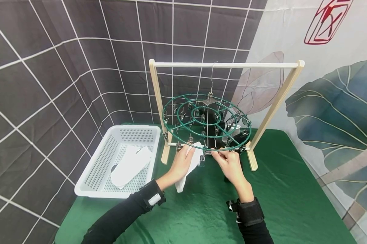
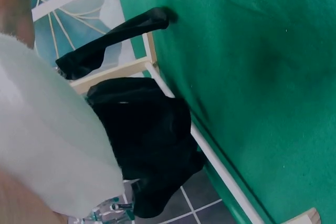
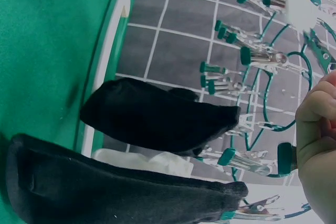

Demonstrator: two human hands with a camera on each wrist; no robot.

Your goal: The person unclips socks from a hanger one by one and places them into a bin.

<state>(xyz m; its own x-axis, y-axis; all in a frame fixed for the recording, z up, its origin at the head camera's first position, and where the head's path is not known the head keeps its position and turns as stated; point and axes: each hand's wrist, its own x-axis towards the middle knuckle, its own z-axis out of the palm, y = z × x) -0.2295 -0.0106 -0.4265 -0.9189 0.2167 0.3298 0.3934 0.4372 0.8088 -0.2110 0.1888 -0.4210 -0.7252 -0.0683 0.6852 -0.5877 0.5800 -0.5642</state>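
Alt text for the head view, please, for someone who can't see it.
A person's left hand holds a white cloth and the right hand is at the near side of a round green clip hanger on a wooden rack. A white basket at left holds white items.

White sock [image 1: 196, 161] in left fingers [image 1: 183, 154], right fingers [image 1: 219, 156] at green hanger [image 1: 206, 125], white basket [image 1: 107, 194]

Dark white-gridded cloth [image 1: 125, 54] is hanging beyond the left hand [image 1: 180, 164], pale leaf-printed cloth [image 1: 339, 101] is hanging beyond the right hand [image 1: 231, 166]; a green-covered table [image 1: 293, 196] is spreading beneath.
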